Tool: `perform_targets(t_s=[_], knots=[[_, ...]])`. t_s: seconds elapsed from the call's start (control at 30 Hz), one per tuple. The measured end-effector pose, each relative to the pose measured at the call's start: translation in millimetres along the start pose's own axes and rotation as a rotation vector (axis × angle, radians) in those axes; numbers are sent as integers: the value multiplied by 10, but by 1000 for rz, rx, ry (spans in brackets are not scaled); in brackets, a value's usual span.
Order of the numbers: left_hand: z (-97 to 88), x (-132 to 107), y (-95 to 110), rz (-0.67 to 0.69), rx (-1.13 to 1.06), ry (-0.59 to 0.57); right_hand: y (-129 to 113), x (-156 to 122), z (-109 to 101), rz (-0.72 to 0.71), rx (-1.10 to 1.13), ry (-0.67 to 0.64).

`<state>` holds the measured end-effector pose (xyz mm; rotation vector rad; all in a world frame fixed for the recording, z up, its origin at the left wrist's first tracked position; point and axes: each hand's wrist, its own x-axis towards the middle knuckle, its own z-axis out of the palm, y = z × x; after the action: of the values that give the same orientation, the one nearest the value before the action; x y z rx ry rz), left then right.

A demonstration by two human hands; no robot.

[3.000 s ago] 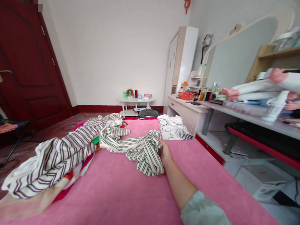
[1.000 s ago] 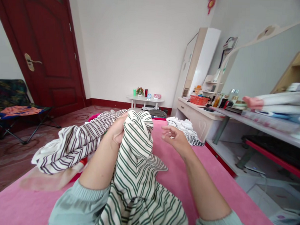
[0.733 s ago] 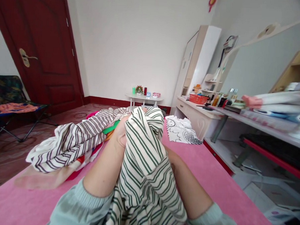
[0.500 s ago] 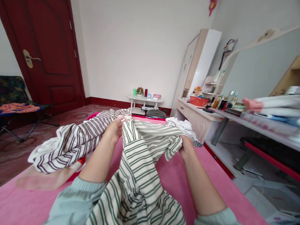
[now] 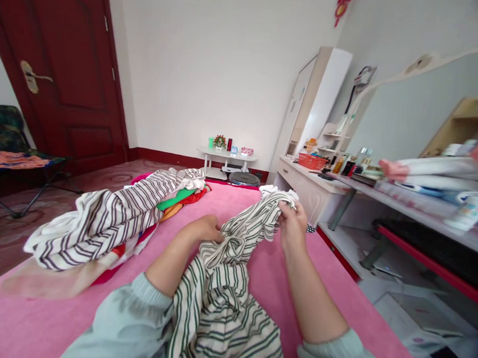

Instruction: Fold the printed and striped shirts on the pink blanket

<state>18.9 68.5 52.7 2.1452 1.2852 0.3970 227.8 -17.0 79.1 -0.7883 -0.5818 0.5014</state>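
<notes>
A white garment with green stripes (image 5: 226,284) lies bunched between my arms on the pink bed cover (image 5: 329,288). My left hand (image 5: 205,229) is closed on a gathered fold near its middle. Higher and to the right, my right hand (image 5: 292,226) pinches an upper edge of the same garment, lifted off the bed. The cloth stretches between both hands and trails down toward my lap.
A heap of clothes topped by a dark-striped white garment (image 5: 102,220) lies on the bed at left. A desk (image 5: 381,190) crowded with bottles and boxes runs along the right. A small white table (image 5: 226,160) stands by the far wall, a folding chair (image 5: 13,164) by the red door.
Three seconds ago only my right hand touched the garment on the bed. Since then both hands lifted it; my left hand has now dropped lower along the cloth while the right holds its upper edge.
</notes>
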Motion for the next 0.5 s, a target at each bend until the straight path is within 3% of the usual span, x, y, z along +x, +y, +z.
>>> perform_targets(t_s=[0.1, 0.17, 0.27, 0.33, 0.4, 0.5], knots=[[-256, -21, -68, -46, 58, 137, -75, -7, 25, -100, 15, 55], [-452, -57, -79, -57, 55, 405, -147, -29, 66, -219, 23, 95], [-671, -127, -51, 4, -46, 901, -290, -79, 154, -429, 31, 136], [-757, -189, -11, 63, -158, 1046, -404, -116, 204, -481, 21, 128], [-811, -278, 47, 79, -304, 923, -534, -155, 227, -380, -47, 41], [-850, -458, 166, 127, -466, 347, -733, -233, 208, -32, -336, -329]])
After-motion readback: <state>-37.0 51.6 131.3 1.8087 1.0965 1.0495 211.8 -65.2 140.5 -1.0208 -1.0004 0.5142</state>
